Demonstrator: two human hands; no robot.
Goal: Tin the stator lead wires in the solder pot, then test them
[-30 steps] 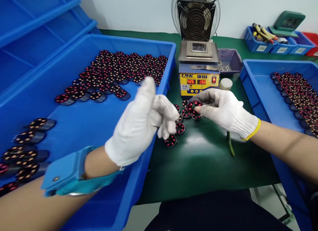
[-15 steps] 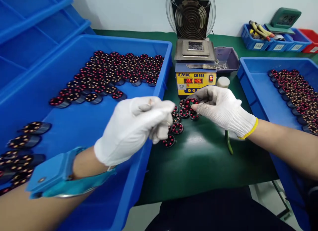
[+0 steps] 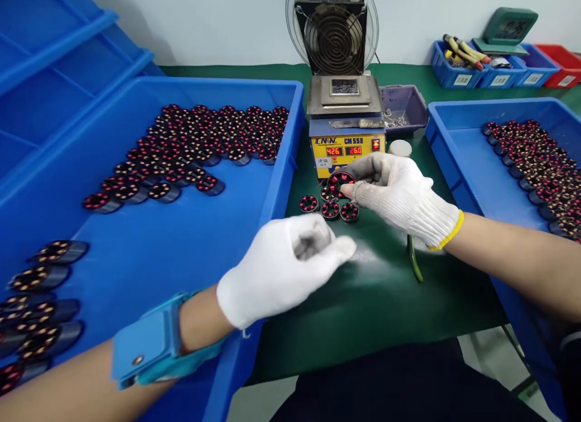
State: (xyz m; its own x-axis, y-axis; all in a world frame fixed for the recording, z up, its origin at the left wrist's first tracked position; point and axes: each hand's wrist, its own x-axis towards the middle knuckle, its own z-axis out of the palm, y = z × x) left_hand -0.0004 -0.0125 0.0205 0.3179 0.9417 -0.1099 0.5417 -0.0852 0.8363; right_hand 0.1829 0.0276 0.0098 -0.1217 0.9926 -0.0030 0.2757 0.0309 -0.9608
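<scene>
My right hand (image 3: 390, 192), in a white knit glove with dark fingertips, grips a round motor stator (image 3: 340, 184), a dark ring with red coils around its inside. Several more stators (image 3: 330, 211) lie flat on the green table just beneath and beside it. My left hand (image 3: 290, 264), also white-gloved, hovers over the table to the left and nearer me. Its fingers are curled in and the thumb points right; whatever they hold, if anything, is hidden. Behind the stators stands a yellow and blue solder pot (image 3: 347, 149) with red digits.
A large blue tray (image 3: 181, 246) on the left holds many stators in rows. Another blue tray (image 3: 458, 149) with stators stands right. A fan (image 3: 336, 40), a purple bin (image 3: 403, 107), a white round lid (image 3: 400, 148) and small tool bins (image 3: 458, 77) are at the back.
My left hand has moved right and down, uncovering the left stators; some stators in the near column no longer show. My right hand keeps its stator. The camera view has shifted slightly.
</scene>
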